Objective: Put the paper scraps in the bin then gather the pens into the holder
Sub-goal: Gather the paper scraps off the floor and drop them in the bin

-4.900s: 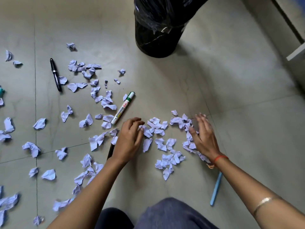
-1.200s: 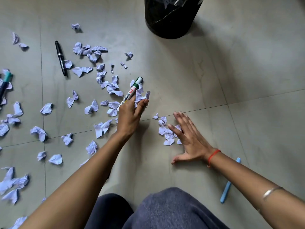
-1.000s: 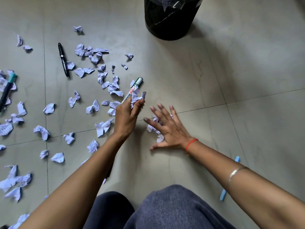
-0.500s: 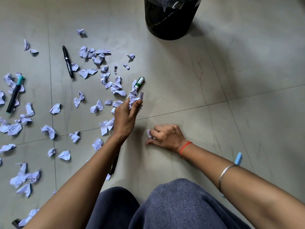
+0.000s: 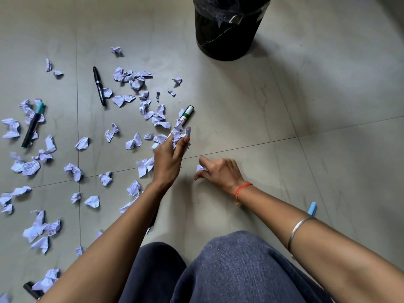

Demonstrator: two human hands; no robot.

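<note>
A grey tiled floor [image 5: 328, 95] fills the view, and the person's knees in dark blue-grey trousers [image 5: 229, 270] sit at the near edge. A black round bin [image 5: 225, 33] lined with a black plastic bag stands on the floor at the far side, right of centre, well apart from both hands.

Crumpled pale lilac paper scraps [image 5: 122, 99] lie scattered over the left half of the floor, from far to near.

The left hand [image 5: 168, 158] is raised in the middle of the scene, its fingers curled tight round a bunch of scraps [image 5: 181, 134]. Just right of it the right hand [image 5: 220, 171] rests low on the floor, fingers curled, pinching a single scrap [image 5: 200, 168].

A white marker with a green cap [image 5: 186, 114] lies just beyond the left hand, its near end hidden behind the bunch. A dark marker with a teal cap [image 5: 32, 126] lies among scraps at the far left, and a slim black pen [image 5: 99, 86] lies farther off, beside more scraps. A light blue pen [image 5: 312, 208] shows one end past the right forearm.

A silver bangle [image 5: 298, 232] circles the right forearm and a red thread [image 5: 242, 190] the right wrist.
</note>
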